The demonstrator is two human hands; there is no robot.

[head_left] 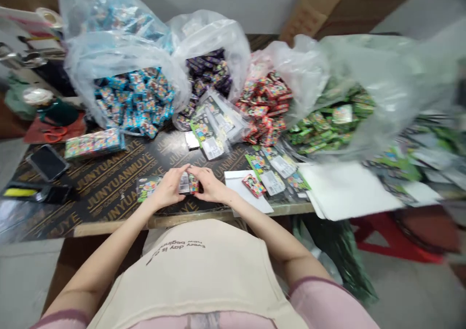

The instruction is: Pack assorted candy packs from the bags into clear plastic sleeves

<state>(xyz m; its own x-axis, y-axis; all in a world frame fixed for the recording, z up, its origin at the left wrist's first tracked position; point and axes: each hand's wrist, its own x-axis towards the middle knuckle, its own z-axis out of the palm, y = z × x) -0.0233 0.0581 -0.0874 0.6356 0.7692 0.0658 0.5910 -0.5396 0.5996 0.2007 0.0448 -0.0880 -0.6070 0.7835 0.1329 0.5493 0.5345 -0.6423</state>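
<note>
Both my hands are close together at the front of the table, thumbs and fingertips nearly meeting. My left hand [168,189] curls over a printed plastic pouch [144,187], whose green and dark end sticks out to the left. From the other side my right hand [210,187] closes on a small red packet [194,184] at the pouch's right end. Whether the packet is inside the pouch or against its mouth, I cannot tell. Right of my right hand, another red packet [254,185] lies on a white card [238,186], beside several flat printed pouches [271,181].
Clear bags of blue packets [140,98], purple packets [209,72], red packets [267,103] and green packets [327,127] line the back. White sheets [353,193] overhang the front edge. A phone [48,162], a wrapped row of packets [94,143] and red-handled scissors [54,134] lie left.
</note>
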